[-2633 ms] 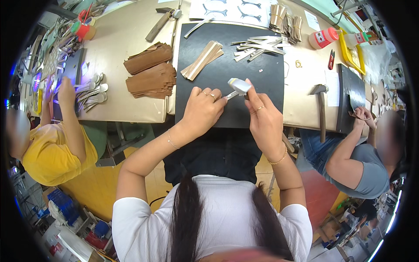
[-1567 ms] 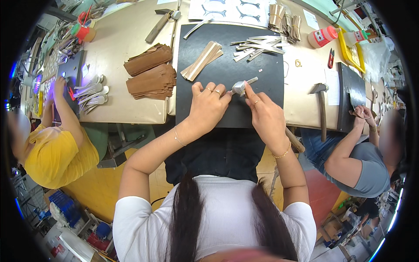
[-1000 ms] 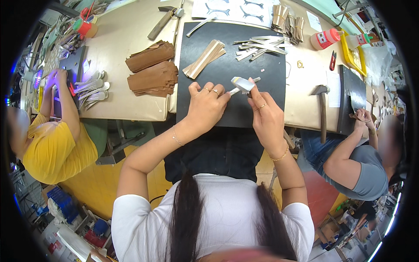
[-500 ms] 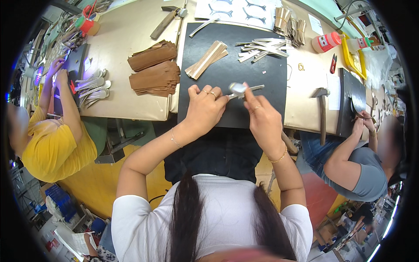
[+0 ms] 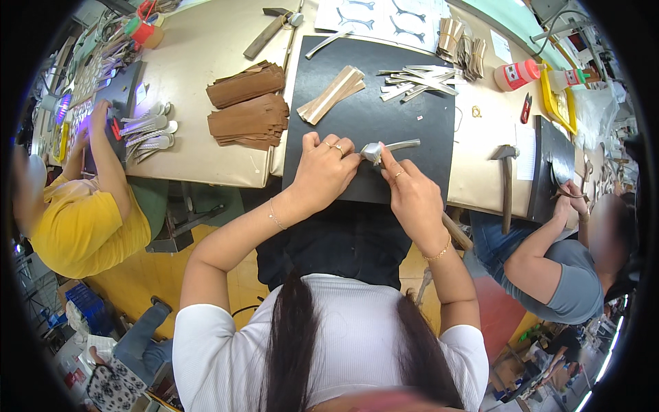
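Near the front edge of the black work mat [image 5: 412, 123], my left hand [image 5: 325, 172] is closed, its fingers pinching one end of a narrow pale strip [image 5: 403, 144]. My right hand [image 5: 417, 199] grips a hammer [image 5: 371, 151] close to its metal head, the wooden handle sticking out below the hand. The hammer head rests on or just over the strip, beside my left fingertips. Farther back on the mat lie a fanned bundle of brown and cream strips [image 5: 332, 95] and a loose heap of pale strips [image 5: 419, 82]. A single strip [image 5: 329, 42] lies at the mat's far left.
Stacks of brown leather pieces [image 5: 247, 123] lie left of the mat, a hammer [image 5: 271, 34] behind them. To the right are another hammer [image 5: 506, 182], a red-capped bottle [image 5: 516, 74] and a yellow tray [image 5: 557, 103]. Co-workers sit on both sides, one in a yellow shirt [image 5: 89, 220].
The hammer head has come down toward me onto the strip and is no longer blurred. My left hand stays nearly in place. The whole view has shifted slightly.
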Motion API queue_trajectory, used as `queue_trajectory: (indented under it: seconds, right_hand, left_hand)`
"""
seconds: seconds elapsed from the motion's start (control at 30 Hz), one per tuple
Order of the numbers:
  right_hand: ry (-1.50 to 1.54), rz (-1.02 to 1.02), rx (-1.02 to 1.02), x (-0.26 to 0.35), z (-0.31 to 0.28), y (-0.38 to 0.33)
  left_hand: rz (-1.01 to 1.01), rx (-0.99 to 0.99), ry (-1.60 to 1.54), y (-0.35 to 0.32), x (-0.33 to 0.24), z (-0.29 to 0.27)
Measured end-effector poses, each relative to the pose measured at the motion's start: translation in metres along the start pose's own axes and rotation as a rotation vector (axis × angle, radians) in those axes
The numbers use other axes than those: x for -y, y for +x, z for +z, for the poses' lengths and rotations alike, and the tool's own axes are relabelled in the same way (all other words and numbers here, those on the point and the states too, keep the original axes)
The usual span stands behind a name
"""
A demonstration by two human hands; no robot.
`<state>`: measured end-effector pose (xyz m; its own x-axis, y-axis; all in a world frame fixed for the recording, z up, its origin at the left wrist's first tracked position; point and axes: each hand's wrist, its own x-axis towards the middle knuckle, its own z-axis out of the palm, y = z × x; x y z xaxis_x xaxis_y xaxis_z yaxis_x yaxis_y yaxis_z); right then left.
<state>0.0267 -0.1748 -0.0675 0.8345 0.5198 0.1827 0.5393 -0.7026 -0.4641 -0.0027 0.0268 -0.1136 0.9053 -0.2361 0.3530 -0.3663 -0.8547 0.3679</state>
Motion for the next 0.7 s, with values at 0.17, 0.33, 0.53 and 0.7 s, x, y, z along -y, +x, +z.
queue_trajectory:
  seconds: [0.17,0.33,0.53,0.7]
  right_hand:
    - [-0.1,0.0,0.103,-0.004,-0.008,-0.002]
    - [0.085,-0.048,-0.113,0.001,-0.003,0.001]
    - [-0.089,-0.002,0.104,0.001,-0.003,-0.003]
    - [-0.052,-0.049,0.059,-0.001,-0.005,-0.001]
  left_hand:
    - [-0.153,0.048,-0.232,0.0,0.011,-0.005]
    - [-0.006,0.006,-0.056,-0.004,0.007,-0.003]
    - [0.021,-0.036,-0.083,-0.009,0.01,-0.006]
    - [0.082,-0.011,-0.024,-0.015,0.012,-0.009]
